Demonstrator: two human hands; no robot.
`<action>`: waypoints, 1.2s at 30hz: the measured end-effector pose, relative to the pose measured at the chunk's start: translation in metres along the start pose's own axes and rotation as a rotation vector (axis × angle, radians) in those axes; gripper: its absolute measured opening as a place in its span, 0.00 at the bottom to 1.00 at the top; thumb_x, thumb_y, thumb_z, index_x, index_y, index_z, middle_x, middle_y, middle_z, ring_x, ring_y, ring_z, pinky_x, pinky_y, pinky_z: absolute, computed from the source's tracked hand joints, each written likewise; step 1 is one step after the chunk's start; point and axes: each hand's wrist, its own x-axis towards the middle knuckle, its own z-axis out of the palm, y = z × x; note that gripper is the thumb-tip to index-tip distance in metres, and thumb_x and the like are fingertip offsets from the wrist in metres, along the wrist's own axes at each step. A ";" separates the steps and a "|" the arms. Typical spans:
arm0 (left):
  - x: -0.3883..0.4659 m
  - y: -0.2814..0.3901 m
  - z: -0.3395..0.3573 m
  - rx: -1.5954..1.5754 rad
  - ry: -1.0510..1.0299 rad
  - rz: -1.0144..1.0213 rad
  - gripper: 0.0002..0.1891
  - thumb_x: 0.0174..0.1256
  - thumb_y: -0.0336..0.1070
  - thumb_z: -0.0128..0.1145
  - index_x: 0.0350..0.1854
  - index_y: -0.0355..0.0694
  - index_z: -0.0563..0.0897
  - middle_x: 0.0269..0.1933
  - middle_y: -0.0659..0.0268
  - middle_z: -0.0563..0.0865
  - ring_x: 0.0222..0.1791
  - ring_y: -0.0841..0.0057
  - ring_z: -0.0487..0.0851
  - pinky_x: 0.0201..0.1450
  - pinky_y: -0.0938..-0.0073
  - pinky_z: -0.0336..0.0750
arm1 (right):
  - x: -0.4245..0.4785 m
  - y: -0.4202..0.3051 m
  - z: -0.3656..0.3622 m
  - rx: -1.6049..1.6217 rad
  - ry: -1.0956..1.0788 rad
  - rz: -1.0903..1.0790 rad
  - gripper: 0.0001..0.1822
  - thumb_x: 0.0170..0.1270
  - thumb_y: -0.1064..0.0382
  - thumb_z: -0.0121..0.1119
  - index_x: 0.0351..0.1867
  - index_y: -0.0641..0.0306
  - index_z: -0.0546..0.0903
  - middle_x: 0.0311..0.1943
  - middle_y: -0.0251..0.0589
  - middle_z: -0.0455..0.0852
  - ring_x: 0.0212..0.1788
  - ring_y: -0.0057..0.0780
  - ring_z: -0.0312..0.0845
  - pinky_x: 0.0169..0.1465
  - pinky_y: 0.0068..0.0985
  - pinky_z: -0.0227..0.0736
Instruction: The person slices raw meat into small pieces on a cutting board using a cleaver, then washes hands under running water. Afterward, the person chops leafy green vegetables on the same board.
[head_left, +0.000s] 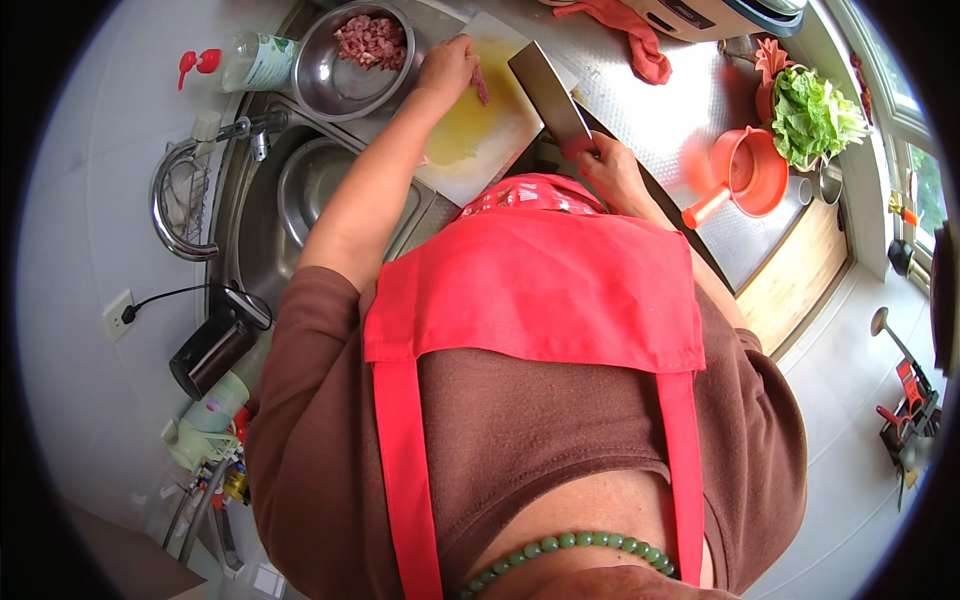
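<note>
Over the left part of a yellow-stained cutting board (517, 97), my left hand (448, 66) has its fingers closed on a strip of raw meat (480, 85) that hangs down from them. My right hand (611, 166) grips the handle of a cleaver (550, 96), whose broad blade is held above the board's right edge, apart from the meat. Just left of my left hand stands a steel bowl (352, 94) with a heap of cut raw meat (370, 42) in it. A tiny scrap lies on the board near my left forearm.
At the left are a sink (259, 232) with a steel basin (315, 184), a faucet (169, 217) and a pump bottle (259, 64). On the right stand a red dipper (750, 172) and leafy greens (814, 116). A red cloth (637, 45) lies near a countertop appliance (690, 19).
</note>
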 end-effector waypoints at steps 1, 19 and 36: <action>0.000 -0.002 0.002 0.000 0.073 0.034 0.11 0.56 0.37 0.60 0.36 0.37 0.78 0.36 0.49 0.84 0.38 0.50 0.82 0.43 0.55 0.76 | 0.001 -0.001 0.001 0.001 -0.009 -0.007 0.12 0.61 0.63 0.55 0.41 0.67 0.81 0.27 0.47 0.86 0.30 0.36 0.83 0.39 0.32 0.75; -0.074 0.032 0.032 -0.052 0.146 0.059 0.23 0.48 0.27 0.67 0.48 0.39 0.72 0.42 0.47 0.81 0.42 0.48 0.80 0.43 0.53 0.76 | 0.006 -0.015 0.020 -0.125 -0.042 -0.053 0.15 0.65 0.62 0.52 0.50 0.65 0.77 0.27 0.56 0.84 0.30 0.49 0.84 0.37 0.39 0.76; -0.062 0.066 0.059 -0.081 0.186 0.094 0.06 0.56 0.33 0.62 0.34 0.38 0.82 0.31 0.54 0.84 0.34 0.56 0.84 0.37 0.60 0.79 | 0.003 -0.010 -0.007 0.053 0.030 0.065 0.11 0.62 0.64 0.50 0.41 0.69 0.77 0.23 0.44 0.82 0.23 0.30 0.78 0.32 0.31 0.74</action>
